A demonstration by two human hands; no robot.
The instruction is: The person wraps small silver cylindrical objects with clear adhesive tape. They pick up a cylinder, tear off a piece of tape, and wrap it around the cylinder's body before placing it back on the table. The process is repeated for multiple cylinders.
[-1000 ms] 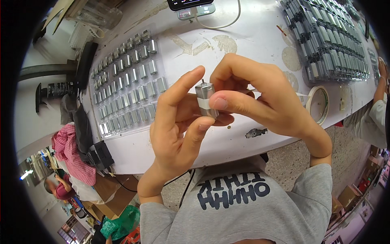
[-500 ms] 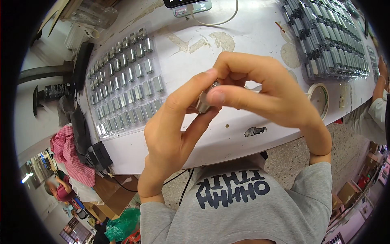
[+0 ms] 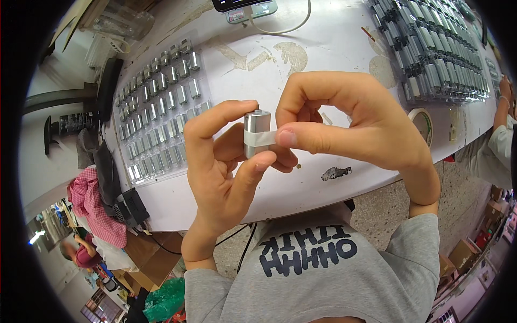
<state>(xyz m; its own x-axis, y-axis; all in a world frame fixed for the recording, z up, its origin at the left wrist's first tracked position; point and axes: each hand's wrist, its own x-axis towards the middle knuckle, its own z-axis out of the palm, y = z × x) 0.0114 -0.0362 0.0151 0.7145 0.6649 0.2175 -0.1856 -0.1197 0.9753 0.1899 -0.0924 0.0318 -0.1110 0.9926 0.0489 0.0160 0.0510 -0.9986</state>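
Between the thumb and fingers of my left hand (image 3: 215,167) stands a small silver motor (image 3: 257,119), upright, with its short shaft at the top. A strip of white tape (image 3: 259,139) lies across its middle. The tape's right end is pinched between the thumb and forefinger of my right hand (image 3: 355,121). To the left, a clear plastic tray (image 3: 141,182) holds rows of similar silver motors (image 3: 171,100). My left fingers hide the motor's far side.
Stacked clear trays of grey-silver cylindrical parts (image 3: 441,59) stand at the far right, with a tape roll (image 3: 429,128) near them. A phone (image 3: 237,5) with a white cable (image 3: 285,32) lies at the back. A co-worker's arm (image 3: 505,102) shows at the right edge.
My left hand has turned and shifted left, bringing the motor upright into plain view. The white tape across it now shows, its end in my right fingers.
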